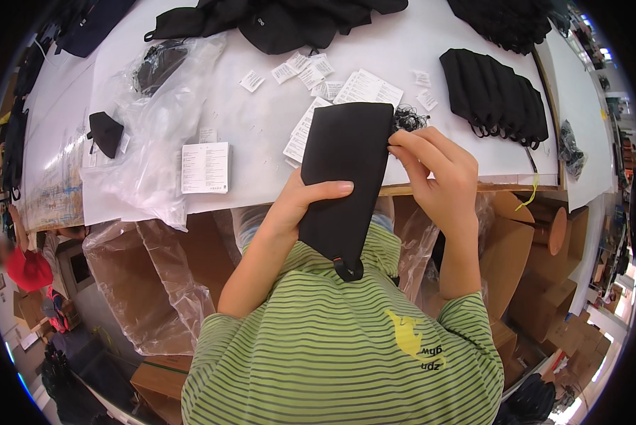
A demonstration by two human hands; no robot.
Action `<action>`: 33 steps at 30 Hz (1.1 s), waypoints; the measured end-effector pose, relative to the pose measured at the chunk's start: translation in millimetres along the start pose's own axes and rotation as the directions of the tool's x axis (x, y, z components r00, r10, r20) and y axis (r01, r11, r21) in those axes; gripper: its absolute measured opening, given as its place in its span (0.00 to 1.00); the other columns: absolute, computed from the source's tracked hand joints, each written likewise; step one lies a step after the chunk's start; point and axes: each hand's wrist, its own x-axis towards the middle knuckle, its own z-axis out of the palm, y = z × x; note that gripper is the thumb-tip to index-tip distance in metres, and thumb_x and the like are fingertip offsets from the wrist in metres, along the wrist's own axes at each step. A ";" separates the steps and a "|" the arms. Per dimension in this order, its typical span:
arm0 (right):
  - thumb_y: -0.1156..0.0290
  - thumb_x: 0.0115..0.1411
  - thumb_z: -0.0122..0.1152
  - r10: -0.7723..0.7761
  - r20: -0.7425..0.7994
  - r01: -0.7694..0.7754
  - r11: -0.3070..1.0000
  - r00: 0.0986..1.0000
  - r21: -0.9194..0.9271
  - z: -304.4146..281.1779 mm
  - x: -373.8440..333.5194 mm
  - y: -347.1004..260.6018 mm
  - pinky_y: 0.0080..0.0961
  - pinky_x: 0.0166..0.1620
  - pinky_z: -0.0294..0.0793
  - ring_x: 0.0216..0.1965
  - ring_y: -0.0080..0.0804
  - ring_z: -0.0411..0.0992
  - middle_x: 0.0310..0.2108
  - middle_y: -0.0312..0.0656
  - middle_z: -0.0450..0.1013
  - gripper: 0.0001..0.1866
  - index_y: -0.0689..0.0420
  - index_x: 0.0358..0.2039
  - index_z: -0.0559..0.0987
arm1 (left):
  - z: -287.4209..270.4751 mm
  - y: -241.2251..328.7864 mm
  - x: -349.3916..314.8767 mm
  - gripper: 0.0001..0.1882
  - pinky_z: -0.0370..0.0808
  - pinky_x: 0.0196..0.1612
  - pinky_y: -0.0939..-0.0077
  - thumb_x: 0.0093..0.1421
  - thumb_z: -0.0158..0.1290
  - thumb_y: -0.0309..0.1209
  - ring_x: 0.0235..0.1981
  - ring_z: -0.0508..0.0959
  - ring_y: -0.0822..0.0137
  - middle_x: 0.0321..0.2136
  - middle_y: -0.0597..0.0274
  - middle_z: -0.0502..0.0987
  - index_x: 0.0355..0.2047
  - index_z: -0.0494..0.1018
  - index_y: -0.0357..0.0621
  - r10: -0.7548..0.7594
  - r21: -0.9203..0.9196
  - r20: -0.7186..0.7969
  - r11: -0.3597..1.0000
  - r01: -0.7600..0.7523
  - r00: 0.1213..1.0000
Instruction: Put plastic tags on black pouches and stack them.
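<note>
My left hand [293, 202] grips the black pouch [346, 156] by its left side, thumb laid across the front. The pouch hangs before me at the table's [254, 127] near edge, strap loop [348, 269] lowest, close to my striped shirt [342, 347]. My right hand [442, 173] is at its upper right edge, thumb and fingertips closed together; I cannot tell what they pinch. White labels [307, 131] lie just beyond the pouch.
</note>
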 end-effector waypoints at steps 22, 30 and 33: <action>0.77 0.49 0.63 0.008 0.167 -0.040 0.981 0.986 0.189 -6.8 -9.8 -13.1 0.27 0.25 0.67 0.22 0.35 0.69 0.22 0.38 0.69 0.06 0.59 0.29 0.77 | -3.7 -4.0 10.0 0.24 0.77 0.38 0.77 0.49 0.60 0.27 0.34 0.78 0.70 0.36 0.59 0.76 0.47 0.69 0.35 0.038 -0.052 -0.027 0.998 -0.040 0.999; 0.76 0.47 0.64 -0.102 0.330 -0.059 0.893 0.938 0.447 3.0 -25.6 -34.5 0.27 0.26 0.69 0.24 0.35 0.70 0.23 0.38 0.69 0.08 0.59 0.30 0.77 | -20.0 12.7 15.7 0.12 0.80 0.30 0.76 0.57 0.51 0.29 0.26 0.81 0.65 0.30 0.54 0.80 0.38 0.74 0.34 0.012 -0.357 -0.016 0.934 -0.017 1.000; 0.77 0.47 0.64 -0.119 0.309 -0.046 0.876 0.944 0.480 2.6 -25.5 -35.5 0.27 0.26 0.69 0.23 0.35 0.70 0.23 0.37 0.69 0.08 0.59 0.29 0.77 | -23.2 12.1 18.0 0.12 0.80 0.29 0.77 0.57 0.52 0.29 0.26 0.81 0.66 0.30 0.54 0.80 0.38 0.74 0.34 0.016 -0.395 -0.001 0.919 -0.015 1.000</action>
